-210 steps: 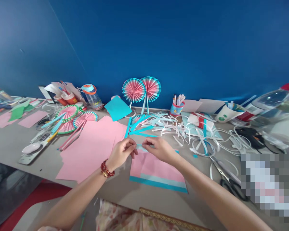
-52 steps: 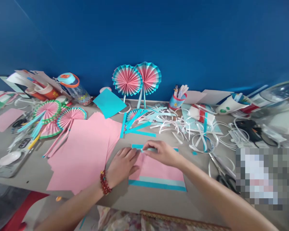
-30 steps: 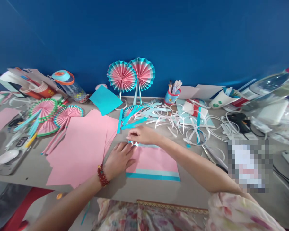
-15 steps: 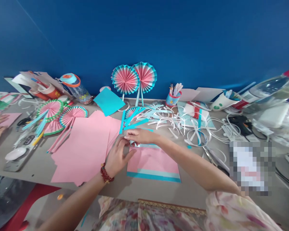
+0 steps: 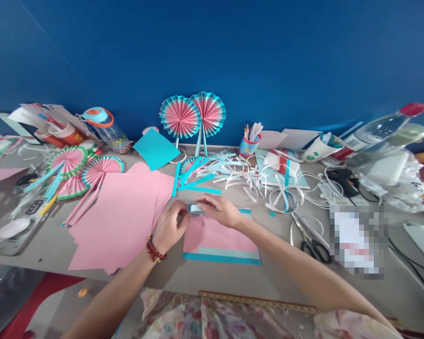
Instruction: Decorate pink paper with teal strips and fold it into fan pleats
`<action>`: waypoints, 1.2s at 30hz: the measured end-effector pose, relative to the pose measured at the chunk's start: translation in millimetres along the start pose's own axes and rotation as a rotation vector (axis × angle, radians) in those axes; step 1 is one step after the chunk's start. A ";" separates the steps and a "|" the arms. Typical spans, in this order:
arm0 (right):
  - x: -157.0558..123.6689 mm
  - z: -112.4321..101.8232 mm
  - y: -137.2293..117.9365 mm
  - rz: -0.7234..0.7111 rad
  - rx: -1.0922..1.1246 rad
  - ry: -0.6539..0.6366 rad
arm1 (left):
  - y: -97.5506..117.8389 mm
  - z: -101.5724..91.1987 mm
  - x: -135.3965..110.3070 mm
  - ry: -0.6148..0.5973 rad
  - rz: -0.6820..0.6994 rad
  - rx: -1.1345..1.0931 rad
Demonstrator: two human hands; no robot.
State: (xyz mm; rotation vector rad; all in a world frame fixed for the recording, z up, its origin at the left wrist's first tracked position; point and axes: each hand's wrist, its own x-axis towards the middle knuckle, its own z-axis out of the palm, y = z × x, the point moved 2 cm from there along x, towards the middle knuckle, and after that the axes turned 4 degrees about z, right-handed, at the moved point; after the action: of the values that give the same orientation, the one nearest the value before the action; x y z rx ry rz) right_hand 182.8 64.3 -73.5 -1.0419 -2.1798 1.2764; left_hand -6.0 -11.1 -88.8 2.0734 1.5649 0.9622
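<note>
A pink paper sheet [image 5: 221, 234] lies in front of me, with light blue and blue bands along its near edge and another blue band at its far edge. At its far left corner a pale blue paper strip [image 5: 195, 210] bends up off the sheet. My right hand [image 5: 221, 210] lies over the far edge, its fingertips closed on this strip. My left hand [image 5: 171, 226] is just left of the corner, fingers curled towards the thumb. What its fingertips hold, if anything, is too small to make out.
Pink sheets [image 5: 116, 221] lie on the left beside folded fans [image 5: 69, 162]. White and blue paper strips [image 5: 233, 169] are heaped behind my hands. Scissors [image 5: 311, 240] and a blurred-out item [image 5: 356, 242] lie to the right. Two pleated fans [image 5: 180, 117] stand against the blue wall.
My hands, close together at the far left corner before, have moved apart. My right hand has shifted slightly right, and the pale strip now shows between them. A co-worker's hands at far left are gone.
</note>
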 end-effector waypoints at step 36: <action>-32.1 15.1 34.2 -0.341 -0.363 0.130 | -15.8 5.3 6.7 0.018 0.014 0.152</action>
State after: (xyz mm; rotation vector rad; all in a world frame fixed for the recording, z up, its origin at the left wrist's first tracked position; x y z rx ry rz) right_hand 206.9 41.4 -109.9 -0.8006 -2.4079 0.6614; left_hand -12.2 0.8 -100.8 2.1848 1.6826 0.8942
